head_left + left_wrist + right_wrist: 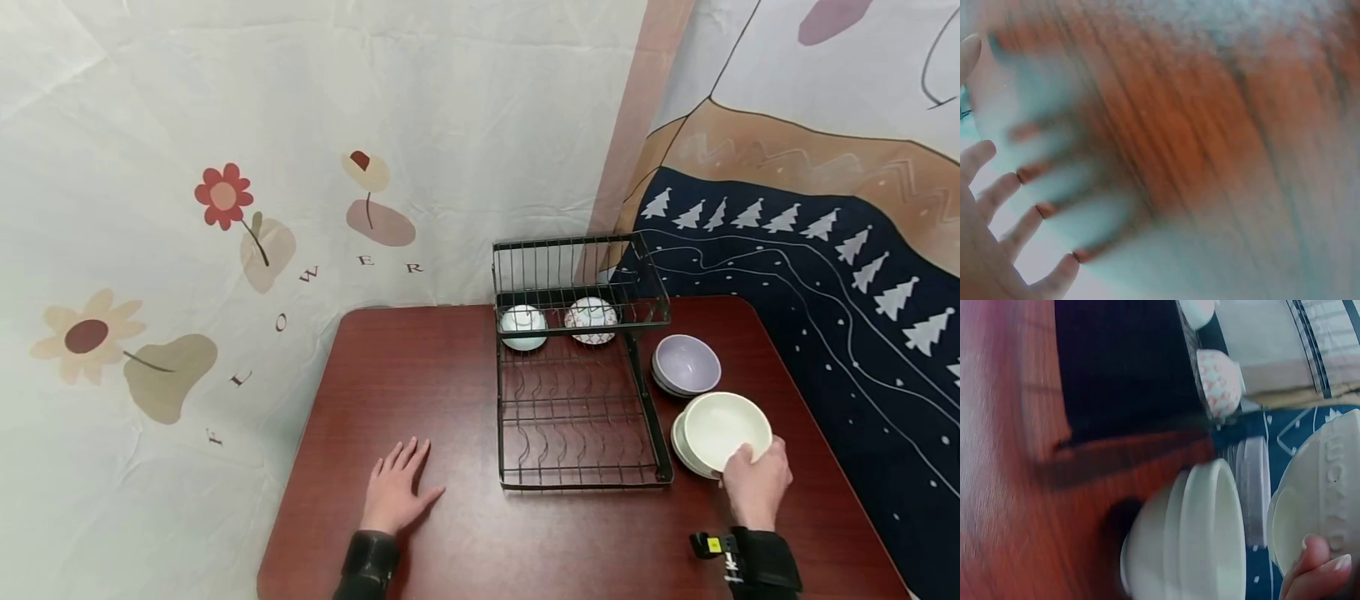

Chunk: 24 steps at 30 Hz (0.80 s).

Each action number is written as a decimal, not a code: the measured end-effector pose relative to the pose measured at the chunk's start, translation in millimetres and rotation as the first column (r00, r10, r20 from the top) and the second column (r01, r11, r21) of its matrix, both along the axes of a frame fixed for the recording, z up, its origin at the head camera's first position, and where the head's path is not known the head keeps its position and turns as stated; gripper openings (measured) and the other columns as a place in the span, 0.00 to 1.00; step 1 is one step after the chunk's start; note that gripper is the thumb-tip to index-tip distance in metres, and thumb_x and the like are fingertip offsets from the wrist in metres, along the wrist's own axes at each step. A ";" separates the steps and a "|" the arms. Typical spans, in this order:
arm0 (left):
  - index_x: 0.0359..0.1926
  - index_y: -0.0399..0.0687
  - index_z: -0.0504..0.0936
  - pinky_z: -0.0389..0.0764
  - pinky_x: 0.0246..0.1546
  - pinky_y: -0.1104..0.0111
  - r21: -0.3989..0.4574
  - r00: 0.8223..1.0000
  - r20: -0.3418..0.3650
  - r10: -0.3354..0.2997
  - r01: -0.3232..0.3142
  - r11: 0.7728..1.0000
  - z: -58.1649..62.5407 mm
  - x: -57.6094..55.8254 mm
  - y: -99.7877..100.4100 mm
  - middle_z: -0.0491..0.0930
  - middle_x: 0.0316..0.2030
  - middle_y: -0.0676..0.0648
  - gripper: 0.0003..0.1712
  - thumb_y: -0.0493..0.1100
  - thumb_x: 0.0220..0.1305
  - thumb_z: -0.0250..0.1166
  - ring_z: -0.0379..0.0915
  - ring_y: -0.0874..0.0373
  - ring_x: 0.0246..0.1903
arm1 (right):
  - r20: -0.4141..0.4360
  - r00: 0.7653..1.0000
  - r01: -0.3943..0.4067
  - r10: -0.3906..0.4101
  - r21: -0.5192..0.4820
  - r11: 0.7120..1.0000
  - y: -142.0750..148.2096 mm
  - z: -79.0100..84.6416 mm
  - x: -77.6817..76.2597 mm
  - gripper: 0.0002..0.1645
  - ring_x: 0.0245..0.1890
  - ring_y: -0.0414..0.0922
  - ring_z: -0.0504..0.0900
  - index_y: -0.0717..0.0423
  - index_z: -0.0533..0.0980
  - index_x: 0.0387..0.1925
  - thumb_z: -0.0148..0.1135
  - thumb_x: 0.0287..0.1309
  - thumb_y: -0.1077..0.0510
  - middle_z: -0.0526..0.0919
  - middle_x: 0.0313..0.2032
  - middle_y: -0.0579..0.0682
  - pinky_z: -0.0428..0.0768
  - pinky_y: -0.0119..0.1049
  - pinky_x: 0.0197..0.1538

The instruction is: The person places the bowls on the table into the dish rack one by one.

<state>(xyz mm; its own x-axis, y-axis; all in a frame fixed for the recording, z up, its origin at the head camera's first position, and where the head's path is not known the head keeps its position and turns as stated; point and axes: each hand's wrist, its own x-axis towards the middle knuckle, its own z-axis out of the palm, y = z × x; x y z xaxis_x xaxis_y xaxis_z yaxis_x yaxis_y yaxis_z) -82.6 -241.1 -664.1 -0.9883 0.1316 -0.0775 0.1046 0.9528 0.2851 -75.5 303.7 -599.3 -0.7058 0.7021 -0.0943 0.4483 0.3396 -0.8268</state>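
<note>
My right hand (757,485) grips the near rim of a cream bowl (726,427) at the right of the table. In the right wrist view this bowl (1310,487) is apart from the stacked cream bowls (1172,544), and raised lettering runs along its outside. Fingertips show against that outer wall; the thumb is out of sight there. The stack (681,450) sits just left of and below the held bowl. On the tabletop to the left of the rack, my left hand (394,493) rests with its fingers spread, holding nothing.
A black two-tier dish rack (585,486) stands mid-table. At its back sit an upturned white bowl (523,323) and a patterned bowl (591,319). Stacked lavender bowls (686,364) stand right of the rack, behind the cream ones. Fabric hangings border the table's back and right.
</note>
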 end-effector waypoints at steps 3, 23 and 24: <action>0.83 0.56 0.72 0.66 0.79 0.33 0.008 1.000 -0.003 0.006 -0.006 1.000 3.3 -0.6 0.3 0.72 0.81 0.43 0.51 0.71 0.66 0.72 0.67 0.38 0.81 | -0.013 0.999 -0.042 0.042 0.020 0.999 -13.4 3.7 -5.2 0.31 0.68 0.82 0.69 0.80 0.60 0.74 0.42 0.78 0.64 0.70 0.65 0.87 0.68 0.72 0.74; 0.90 0.53 0.52 0.55 0.82 0.28 0.691 1.000 -0.003 0.007 -0.003 0.723 62.8 -21.6 51.5 0.57 0.88 0.39 0.39 0.53 0.88 0.50 0.53 0.33 0.86 | -0.119 0.952 -0.260 0.281 0.167 0.951 -56.2 -52.4 -57.8 0.29 0.58 0.78 0.75 0.77 0.68 0.69 0.46 0.77 0.60 0.76 0.56 0.78 0.74 0.66 0.61; 0.91 0.54 0.49 0.52 0.83 0.28 0.751 1.000 0.023 0.000 -0.017 0.660 65.3 -22.6 53.8 0.54 0.89 0.40 0.38 0.52 0.89 0.47 0.50 0.34 0.87 | -0.124 0.950 -0.267 0.287 0.154 0.951 -56.0 -55.5 -60.1 0.29 0.58 0.77 0.75 0.76 0.68 0.70 0.46 0.78 0.60 0.76 0.57 0.78 0.73 0.67 0.62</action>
<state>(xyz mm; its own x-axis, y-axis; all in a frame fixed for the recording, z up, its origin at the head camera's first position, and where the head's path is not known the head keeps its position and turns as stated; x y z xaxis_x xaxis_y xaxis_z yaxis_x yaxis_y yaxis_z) -105.2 -187.3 -598.7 -0.9891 0.1452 0.0251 0.0839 0.4149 0.9060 -135.5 247.7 -654.8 -0.8732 0.4764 0.1031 0.2012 0.5451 -0.8139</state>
